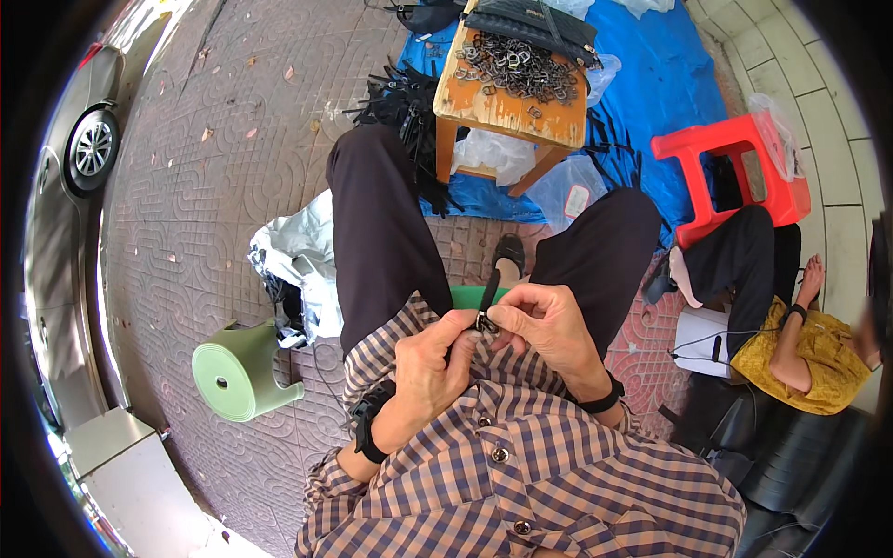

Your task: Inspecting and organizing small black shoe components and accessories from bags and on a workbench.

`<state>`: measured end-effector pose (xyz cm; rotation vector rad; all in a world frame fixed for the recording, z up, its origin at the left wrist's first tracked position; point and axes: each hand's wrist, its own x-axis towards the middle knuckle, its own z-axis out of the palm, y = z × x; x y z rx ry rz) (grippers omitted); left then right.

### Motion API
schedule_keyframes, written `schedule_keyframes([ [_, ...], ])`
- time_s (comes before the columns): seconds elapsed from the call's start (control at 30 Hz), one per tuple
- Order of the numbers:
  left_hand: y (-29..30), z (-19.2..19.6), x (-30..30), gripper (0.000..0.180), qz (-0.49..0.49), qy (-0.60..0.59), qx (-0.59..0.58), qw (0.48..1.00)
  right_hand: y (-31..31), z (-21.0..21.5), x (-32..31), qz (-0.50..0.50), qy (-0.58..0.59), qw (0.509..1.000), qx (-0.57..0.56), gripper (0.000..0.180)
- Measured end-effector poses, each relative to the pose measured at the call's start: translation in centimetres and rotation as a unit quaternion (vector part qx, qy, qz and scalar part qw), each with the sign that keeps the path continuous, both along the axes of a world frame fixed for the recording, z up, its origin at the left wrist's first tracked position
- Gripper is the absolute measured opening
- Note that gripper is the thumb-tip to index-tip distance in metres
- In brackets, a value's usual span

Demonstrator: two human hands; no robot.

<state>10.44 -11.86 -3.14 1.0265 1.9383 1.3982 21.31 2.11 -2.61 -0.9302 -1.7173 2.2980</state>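
black strap [490, 290] and dark metal buckle [486, 324] meet between our two hands, above our lap, with one length of the strap running away from us. our left hand [433, 361] has thumb and forefinger closed in a pinch at the buckle's left side; our right hand [551, 331] pinches its right side, thumb against bent forefinger, the other fingers curled beneath. whether the strap passes through the buckle or only lies against it, we cannot tell, as our fingertips cover the join.

we judge this to be fitting work, strap to buckle, so we would do well to let one hand hold the metal steady and the other guide the strap, keeping it flat and untwisted. a grip close to the join should give us better control; a loose pinch could let the buckle turn.

beyond our knees, a pile of metal buckles [526, 73] lies on the wooden stool [510, 119], with a bundle of black straps [406, 100] beside it, and blue tarpaulin [651, 65] spreads behind. a red plastic stool [718, 139] stands to our right.
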Motion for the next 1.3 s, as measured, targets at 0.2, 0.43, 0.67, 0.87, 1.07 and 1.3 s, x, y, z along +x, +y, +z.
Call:
schedule_keyframes([
  [0.2,0.1,0.0,0.3,0.02,0.0,0.012,0.008,1.0,-0.3,-0.1,0.2,-0.028,-0.001,0.999,0.023,0.018],
  [0.43,0.2,0.1,0.2,0.021,0.027,0.06,-0.007,0.998,-0.7,-0.5,0.6,-0.043,0.057,0.995,-0.063,0.023],
  [0.67,0.2,0.0,0.3,0.019,0.032,0.018,-0.05,0.998,-1.4,-0.7,0.6,-0.125,0.109,0.979,-0.12,0.018],
  [0.87,0.3,-0.6,0.4,0.025,0.014,0.068,-0.004,0.998,-0.4,-0.9,1.2,0.013,0.046,0.98,-0.191,0.019],
  [1.07,0.2,-0.5,0.3,0.027,-0.003,0.067,-0.014,0.998,-1.0,-1.0,1.1,-0.022,0.013,0.993,-0.112,0.021],
  [1.3,0.6,0.1,0.0,0.024,-0.035,0.002,0.005,0.999,-1.3,-1.5,1.1,-0.057,0.042,0.99,-0.119,0.017],
])
